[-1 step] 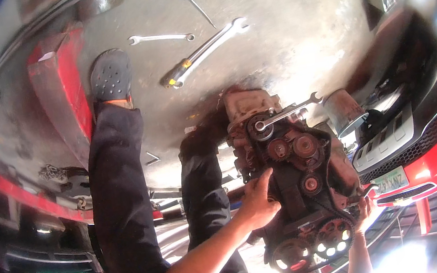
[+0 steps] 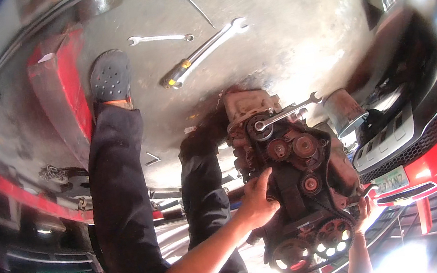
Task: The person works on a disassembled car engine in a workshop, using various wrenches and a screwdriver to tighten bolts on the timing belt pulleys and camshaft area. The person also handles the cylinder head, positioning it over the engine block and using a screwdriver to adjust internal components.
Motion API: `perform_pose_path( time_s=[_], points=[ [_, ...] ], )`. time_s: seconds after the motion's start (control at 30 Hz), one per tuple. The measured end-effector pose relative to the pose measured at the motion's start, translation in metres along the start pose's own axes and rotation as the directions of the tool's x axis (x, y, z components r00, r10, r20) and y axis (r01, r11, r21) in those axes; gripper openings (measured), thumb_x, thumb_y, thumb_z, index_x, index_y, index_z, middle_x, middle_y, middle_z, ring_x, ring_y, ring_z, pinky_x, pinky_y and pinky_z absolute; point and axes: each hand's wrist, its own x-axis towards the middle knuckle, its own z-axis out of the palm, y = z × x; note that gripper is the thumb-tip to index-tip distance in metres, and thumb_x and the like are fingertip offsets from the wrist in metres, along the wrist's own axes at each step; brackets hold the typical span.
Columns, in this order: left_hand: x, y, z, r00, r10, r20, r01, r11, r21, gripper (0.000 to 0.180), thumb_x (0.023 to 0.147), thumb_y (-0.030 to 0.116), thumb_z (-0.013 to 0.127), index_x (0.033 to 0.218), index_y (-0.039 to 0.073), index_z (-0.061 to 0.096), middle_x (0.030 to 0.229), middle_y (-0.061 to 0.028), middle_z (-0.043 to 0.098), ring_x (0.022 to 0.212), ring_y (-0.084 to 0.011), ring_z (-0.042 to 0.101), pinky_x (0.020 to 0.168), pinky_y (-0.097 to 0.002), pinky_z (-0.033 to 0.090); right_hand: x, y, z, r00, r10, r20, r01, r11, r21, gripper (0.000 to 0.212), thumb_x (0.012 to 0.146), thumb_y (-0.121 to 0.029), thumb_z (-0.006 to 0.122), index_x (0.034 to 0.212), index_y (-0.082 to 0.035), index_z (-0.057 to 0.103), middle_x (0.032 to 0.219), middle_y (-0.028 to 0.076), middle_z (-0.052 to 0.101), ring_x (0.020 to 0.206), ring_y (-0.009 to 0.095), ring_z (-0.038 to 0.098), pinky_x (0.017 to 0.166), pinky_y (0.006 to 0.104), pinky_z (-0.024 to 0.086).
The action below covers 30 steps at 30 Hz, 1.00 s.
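A rust-brown engine block (image 2: pixel 294 198) fills the lower right, its end face showing several pulleys and a dark toothed belt (image 2: pixel 333 207). My left hand (image 2: pixel 261 200) lies against the engine's left side, thumb and forefinger spread apart. On the far side of the block is my right hand (image 2: pixel 363 215), near a small bent metal rod (image 2: pixel 370 189); the engine hides part of it, and its grip does not show clearly. A combination wrench (image 2: pixel 289 113) sits with its ring end over the centre of the upper pulley (image 2: pixel 260 128), untouched by either hand.
On the concrete floor lie another combination wrench (image 2: pixel 160 37), a large wrench (image 2: pixel 219 41) beside a yellow-and-black handled tool (image 2: pixel 179 73), and a thin rod with a coiled end (image 2: pixel 191 0). A metal can (image 2: pixel 345 113) stands right of the engine. Red-and-black car front (image 2: pixel 417 159) at right; red metal piece (image 2: pixel 59 86) at left.
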Motion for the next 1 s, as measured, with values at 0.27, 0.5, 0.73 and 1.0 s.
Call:
perform_pose_path(
  time_s=[0.27,0.5,0.73,1.0],
  points=[
    [0.014,0.001,0.005,0.99,-0.112,-0.091,0.067,0.914,-0.399,0.092,0.082,0.002,0.068,0.159,-0.004,0.018,0.152,-0.035,0.041,0.144,-0.0404,0.043,0.116,-0.045,0.04,-0.006,-0.014,0.007,0.997,0.081,0.014,-0.082,0.988,0.128,0.051,0.102,-0.04,0.054,0.135,-0.002,0.063,0.122,0.011,0.066,0.108,0.023,0.063,0.096,0.0374,0.048],
    [0.016,0.014,-0.002,0.988,-0.153,-0.017,0.123,0.849,-0.513,0.094,0.085,0.002,0.069,0.16,-0.003,0.013,0.155,-0.0344,0.038,0.148,-0.0384,0.038,0.116,-0.0439,0.039,0.001,0.016,-0.012,0.999,-0.035,0.001,0.035,0.987,-0.16,0.05,0.103,-0.038,0.053,0.136,-0.001,0.062,0.126,0.012,0.065,0.109,0.024,0.063,0.096,0.0386,0.049],
    [0.02,-0.005,0.003,0.994,-0.1,-0.042,0.092,0.983,-0.16,0.088,0.088,0.014,0.071,0.159,0.001,0.02,0.147,-0.037,0.045,0.141,-0.0432,0.045,0.114,-0.047,0.041,-0.007,0.017,-0.015,0.999,0.028,-0.03,-0.03,0.998,-0.056,0.05,0.103,-0.038,0.052,0.136,-0.001,0.062,0.126,0.012,0.065,0.109,0.024,0.063,0.096,0.0384,0.048],
    [-0.01,0.045,-0.014,1.0,-0.024,-0.006,0.025,0.968,0.251,0.066,0.094,0.019,0.067,0.149,-0.001,0.036,0.131,-0.0301,0.058,0.127,-0.0432,0.055,0.111,-0.0487,0.044,-0.003,0.016,-0.015,0.997,0.057,-0.042,-0.059,0.997,-0.052,0.049,0.104,-0.037,0.052,0.136,-0.001,0.062,0.126,0.012,0.065,0.109,0.023,0.063,0.097,0.0382,0.048]
  ],
)
